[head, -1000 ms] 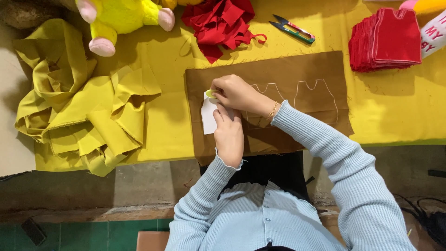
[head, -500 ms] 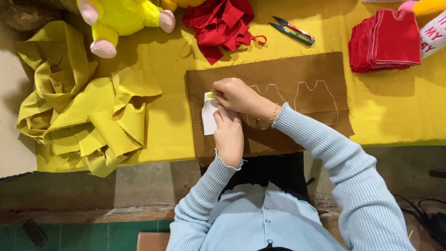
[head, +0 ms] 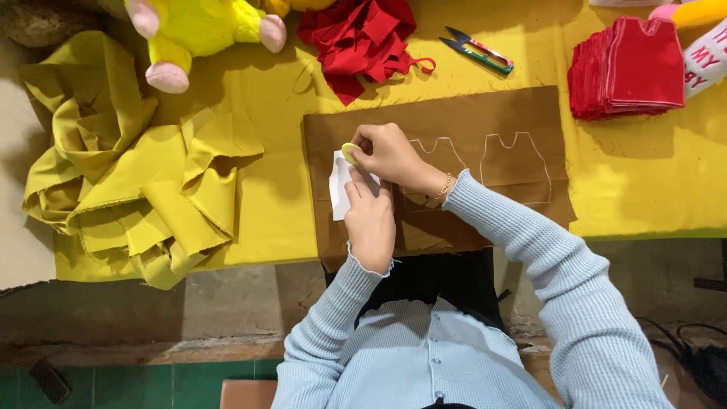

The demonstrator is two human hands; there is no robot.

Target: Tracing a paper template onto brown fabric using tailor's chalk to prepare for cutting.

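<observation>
Yellow-draped counter [head: 644, 189]: left hand [head: 369, 220] lies flat, pinning the white pattern [head: 338, 185] to brown cloth [head: 469, 121], while right hand [head: 390, 154] pinches chalk [head: 349, 152] at its twelve o'clock edge.

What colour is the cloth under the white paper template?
Brown cloth, with pale chalk outlines; the head view shows it.

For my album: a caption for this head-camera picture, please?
Left hand steadies a white template on brown fabric; right hand traces with yellow chalk.
</observation>
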